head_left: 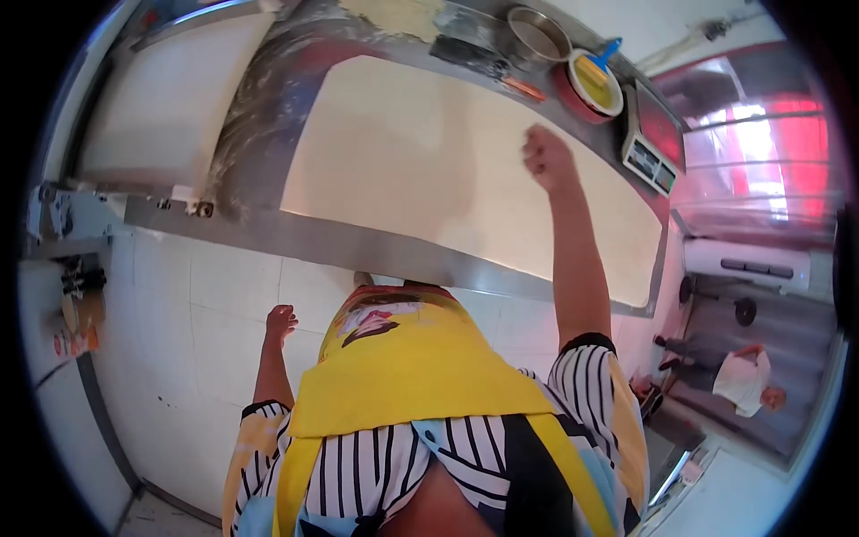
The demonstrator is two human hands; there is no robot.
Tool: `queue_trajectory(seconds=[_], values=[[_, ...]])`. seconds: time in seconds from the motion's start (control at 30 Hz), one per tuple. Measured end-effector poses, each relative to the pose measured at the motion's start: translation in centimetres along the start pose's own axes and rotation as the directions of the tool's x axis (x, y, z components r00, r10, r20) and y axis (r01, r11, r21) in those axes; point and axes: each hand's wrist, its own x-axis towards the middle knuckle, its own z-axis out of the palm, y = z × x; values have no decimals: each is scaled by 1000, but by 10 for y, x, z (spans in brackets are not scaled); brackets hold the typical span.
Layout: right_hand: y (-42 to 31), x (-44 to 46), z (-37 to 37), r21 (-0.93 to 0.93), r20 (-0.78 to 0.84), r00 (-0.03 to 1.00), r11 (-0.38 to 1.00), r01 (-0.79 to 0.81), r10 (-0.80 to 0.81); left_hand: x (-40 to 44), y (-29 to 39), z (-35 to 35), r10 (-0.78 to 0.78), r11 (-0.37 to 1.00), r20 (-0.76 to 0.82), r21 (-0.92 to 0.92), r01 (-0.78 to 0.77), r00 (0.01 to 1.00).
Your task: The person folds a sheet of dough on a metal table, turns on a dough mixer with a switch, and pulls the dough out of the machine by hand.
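Note:
A wide sheet of rolled dough point(403, 152) lies flat on the grey metal table point(358, 246). Over its right part is my right hand point(548, 158), its fingers curled closed; whether anything is inside them is too small to tell. My left hand point(282, 322) hangs low at the left, off the table and above the tiled floor, with its fingers curled and partly hidden. Beyond the dough's far edge are an orange-handled tool point(523, 87) and a dark flat scraper-like piece point(467, 55).
At the back stand a metal pot point(537, 38), a bowl point(598, 88) with a blue-handled brush point(604, 55), and a scale point(651, 143). A machine with a pale sheet point(174, 98) is at the left. Another person point(743, 380) stands far right.

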Motion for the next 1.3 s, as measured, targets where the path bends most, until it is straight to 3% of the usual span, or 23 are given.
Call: queue_trajectory(seconds=[0.07,0.1,0.2,0.3,0.4,0.5,0.6,0.67,0.73,0.8,0.87,0.93,0.97,1.07,1.13,1.2,1.3], values=[[13,-2,54,-68,321,938,991,-117,133,0,-5,-5,11,1000,-24,-27,-11,1000],[20,13,67,-6,218,975,999,-50,50,-4,-11,-8,9,999,-36,-37,-10,999],[46,21,126,-269,507,858,961,64,84,-4,-28,-18,-5,992,-14,-125,3,1000],[62,27,194,-110,371,928,994,8,34,-7,-44,-24,-50,990,-63,-132,41,997],[84,20,236,-193,455,861,969,-155,228,-5,-49,-30,-61,988,-80,-147,48,995],[86,0,201,-488,458,829,870,-65,319,-4,-51,-30,-76,988,-68,-141,66,995],[80,-10,97,-413,282,956,909,49,77,3,-45,-23,-64,996,-7,-66,64,998],[77,-21,12,-295,154,986,955,-15,63,9,-29,-22,-74,997,-2,24,74,997],[53,-47,-49,-296,-214,977,953,-70,5,15,-14,-20,-66,995,38,74,63,997],[49,-77,-106,-395,-310,951,908,-141,12,25,10,-21,-36,989,68,146,25,997],[37,-98,-174,-229,-540,832,973,-1,-126,29,32,-16,-34,982,82,186,18,996],[31,-124,-201,-198,-523,852,976,-89,-29,34,52,-10,-12,974,94,228,-10,996],[30,-134,-210,-253,-565,820,965,-70,-88,34,59,-4,-10,972,94,234,-12,995],[45,-136,-252,-139,-683,726,990,-21,-80,37,67,10,-6,973,113,230,-20,994],[47,-135,-216,-164,-396,915,975,-153,77,25,75,24,-6,950,79,310,-19,997],[39,-117,-226,115,-495,868,988,102,-32,14,77,35,-13,943,86,332,-17,996],[20,-82,-243,49,-365,931,998,40,-19,3,76,47,-25,943,67,332,1,997]])
